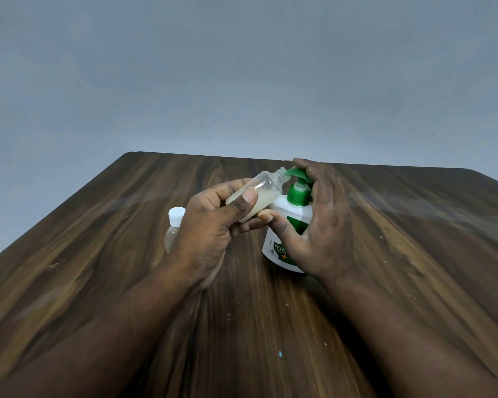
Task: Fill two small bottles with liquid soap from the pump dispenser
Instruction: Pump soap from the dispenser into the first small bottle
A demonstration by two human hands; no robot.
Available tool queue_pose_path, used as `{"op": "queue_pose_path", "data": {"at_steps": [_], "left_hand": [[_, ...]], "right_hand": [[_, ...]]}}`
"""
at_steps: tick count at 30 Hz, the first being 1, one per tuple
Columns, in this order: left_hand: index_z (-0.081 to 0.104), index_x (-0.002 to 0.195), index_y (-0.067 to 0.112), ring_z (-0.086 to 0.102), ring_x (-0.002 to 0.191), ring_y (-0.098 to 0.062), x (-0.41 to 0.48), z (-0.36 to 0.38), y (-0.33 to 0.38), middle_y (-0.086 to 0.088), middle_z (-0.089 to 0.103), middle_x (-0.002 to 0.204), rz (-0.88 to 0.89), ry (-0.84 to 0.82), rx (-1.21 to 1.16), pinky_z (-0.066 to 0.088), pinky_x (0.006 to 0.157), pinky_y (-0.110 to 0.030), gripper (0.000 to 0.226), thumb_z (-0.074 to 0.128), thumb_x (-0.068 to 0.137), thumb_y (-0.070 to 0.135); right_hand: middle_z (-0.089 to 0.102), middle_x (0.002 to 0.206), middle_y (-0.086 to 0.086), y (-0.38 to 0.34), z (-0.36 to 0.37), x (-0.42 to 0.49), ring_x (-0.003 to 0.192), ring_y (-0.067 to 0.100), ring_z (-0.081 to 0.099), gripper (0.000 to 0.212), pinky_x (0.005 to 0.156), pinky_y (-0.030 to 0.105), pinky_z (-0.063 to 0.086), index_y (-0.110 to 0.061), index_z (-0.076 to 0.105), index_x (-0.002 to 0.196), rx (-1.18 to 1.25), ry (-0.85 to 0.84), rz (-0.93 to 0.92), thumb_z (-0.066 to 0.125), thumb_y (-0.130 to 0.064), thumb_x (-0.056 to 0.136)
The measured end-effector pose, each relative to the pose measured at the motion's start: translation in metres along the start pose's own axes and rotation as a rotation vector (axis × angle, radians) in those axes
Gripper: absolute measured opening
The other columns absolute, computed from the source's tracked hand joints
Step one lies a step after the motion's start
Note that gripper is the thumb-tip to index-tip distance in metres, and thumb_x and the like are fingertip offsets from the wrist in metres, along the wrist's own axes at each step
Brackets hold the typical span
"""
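My left hand (213,222) grips a small clear bottle (263,192), uncapped and tilted, its threaded mouth up against the green pump nozzle (298,172). Pale liquid fills the bottle's lower part. The white dispenser (285,225) with a green collar and label stands on the wooden table (98,268). My right hand (319,222) wraps the dispenser, fingers curled over the pump head and thumb on the bottle's body. A second small clear bottle (173,225) with a white cap stands behind my left hand, partly hidden.
Small crumbs and specks lie scattered on the dark wood tabletop, with one tiny blue speck (280,353) near the front. The table's far edge meets a plain grey wall (242,81).
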State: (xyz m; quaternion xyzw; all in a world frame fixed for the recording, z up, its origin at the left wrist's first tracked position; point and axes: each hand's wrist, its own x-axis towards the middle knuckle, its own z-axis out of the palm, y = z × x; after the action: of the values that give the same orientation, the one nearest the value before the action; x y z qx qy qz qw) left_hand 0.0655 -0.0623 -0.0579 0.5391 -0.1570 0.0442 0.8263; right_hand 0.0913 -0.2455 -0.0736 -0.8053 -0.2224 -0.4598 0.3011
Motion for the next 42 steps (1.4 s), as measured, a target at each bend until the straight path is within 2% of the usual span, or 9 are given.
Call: {"op": "queue_pose_path", "data": {"at_steps": [5, 19, 23, 32, 36, 42], "left_hand": [[0.068, 0.126, -0.001, 0.074, 0.075, -0.012, 0.0, 0.0, 0.0, -0.014, 0.079, 0.102, 0.004, 0.003, -0.003, 0.059, 0.07, -0.021, 0.043, 0.065, 0.09, 0.022], [0.066, 0.129, -0.002, 0.075, 0.085, -0.017, 0.0, -0.002, -0.001, -0.015, 0.079, 0.109, 0.001, 0.001, 0.006, 0.062, 0.076, -0.027, 0.045, 0.064, 0.091, 0.023], [0.066, 0.127, -0.001, 0.074, 0.076, -0.014, 0.0, -0.002, -0.001, -0.014, 0.08, 0.104, 0.015, 0.003, 0.013, 0.06, 0.072, -0.023, 0.043, 0.064, 0.092, 0.023], [0.066, 0.128, -0.004, 0.075, 0.076, -0.014, 0.002, -0.001, 0.0, -0.014, 0.079, 0.103, 0.014, 0.007, -0.001, 0.06, 0.071, -0.023, 0.045, 0.064, 0.091, 0.022], [0.067, 0.128, 0.0, 0.076, 0.095, -0.02, 0.001, -0.002, -0.001, -0.015, 0.078, 0.114, 0.008, 0.006, 0.026, 0.062, 0.077, -0.029, 0.046, 0.064, 0.09, 0.026], [0.068, 0.126, -0.002, 0.073, 0.087, -0.017, 0.002, -0.002, 0.001, -0.015, 0.078, 0.109, 0.016, 0.028, -0.005, 0.06, 0.072, -0.024, 0.045, 0.065, 0.09, 0.026]], "right_hand": [[0.062, 0.13, 0.01, 0.0, 0.004, -0.003, 0.118, 0.024, 0.058, 0.081, 0.101, 0.043, 0.049, -0.002, 0.058, 0.137, -0.045, 0.049, -0.019, 0.067, -0.066, 0.088], [0.06, 0.133, 0.009, 0.001, 0.002, 0.0, 0.122, 0.022, 0.057, 0.082, 0.101, 0.044, 0.05, -0.004, 0.054, 0.142, -0.029, 0.016, -0.006, 0.067, -0.065, 0.089], [0.061, 0.131, 0.009, 0.0, 0.004, -0.004, 0.119, 0.022, 0.057, 0.083, 0.101, 0.041, 0.05, -0.003, 0.056, 0.139, -0.044, 0.041, -0.01, 0.065, -0.068, 0.088], [0.061, 0.131, 0.01, -0.002, -0.002, 0.002, 0.119, 0.024, 0.055, 0.081, 0.101, 0.042, 0.049, -0.004, 0.057, 0.138, -0.079, 0.026, -0.029, 0.07, -0.065, 0.086], [0.062, 0.131, 0.012, -0.008, -0.005, 0.006, 0.118, 0.028, 0.057, 0.081, 0.098, 0.046, 0.05, -0.004, 0.061, 0.135, -0.164, 0.035, -0.064, 0.069, -0.067, 0.085], [0.062, 0.135, 0.006, -0.014, -0.003, 0.007, 0.118, 0.027, 0.057, 0.086, 0.097, 0.045, 0.05, -0.01, 0.056, 0.143, -0.205, -0.002, -0.04, 0.065, -0.072, 0.084]]}}
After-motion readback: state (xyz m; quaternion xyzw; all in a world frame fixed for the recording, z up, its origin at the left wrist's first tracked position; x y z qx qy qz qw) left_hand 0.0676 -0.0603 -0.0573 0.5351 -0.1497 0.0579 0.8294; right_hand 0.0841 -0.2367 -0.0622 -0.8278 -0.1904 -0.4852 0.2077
